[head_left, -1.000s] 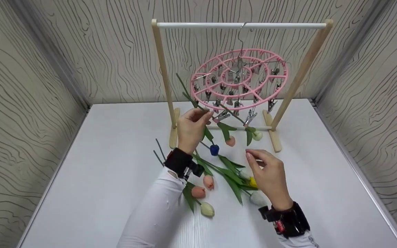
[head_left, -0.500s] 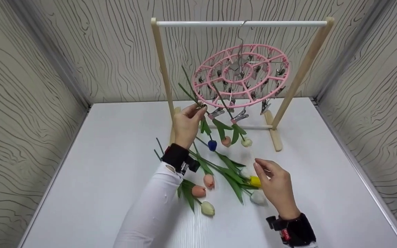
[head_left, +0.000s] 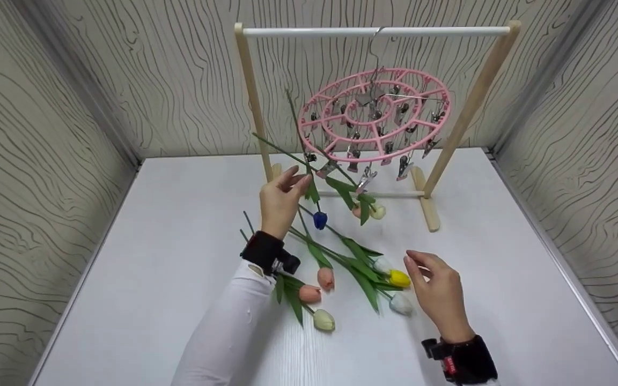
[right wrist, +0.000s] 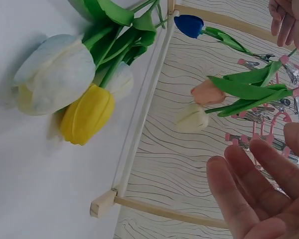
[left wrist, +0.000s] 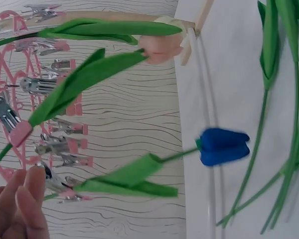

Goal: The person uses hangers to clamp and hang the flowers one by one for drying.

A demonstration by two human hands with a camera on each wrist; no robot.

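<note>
My left hand [head_left: 278,206] is raised at the left side of the pink round clip hanger [head_left: 362,160], fingers loosely bent beside a clip. That clip [left wrist: 65,187] holds an artificial blue tulip [left wrist: 224,147], which hangs bloom down with its stem slanting up to the left. In the right wrist view, the left fingers show apart from the clip, with nothing between them. A peach tulip [right wrist: 208,93] and a cream tulip [right wrist: 192,118] hang from neighbouring clips. My right hand [head_left: 440,295] hovers holding nothing, fingers relaxed, beside the yellow tulip [head_left: 399,278] on the table.
A wooden stand [head_left: 250,80] with a white top bar [head_left: 309,32] carries the hanger. Several other tulips lie on the white table [head_left: 153,257], including peach ones [head_left: 325,279], a cream one [head_left: 323,320] and a whitish one [head_left: 401,303]. Patterned walls enclose the table.
My left hand has let go of the clip with the blue tulip and drawn back left. The hanger has turned, bringing the hanging tulips leftward. My right hand has moved right and nearer me.
</note>
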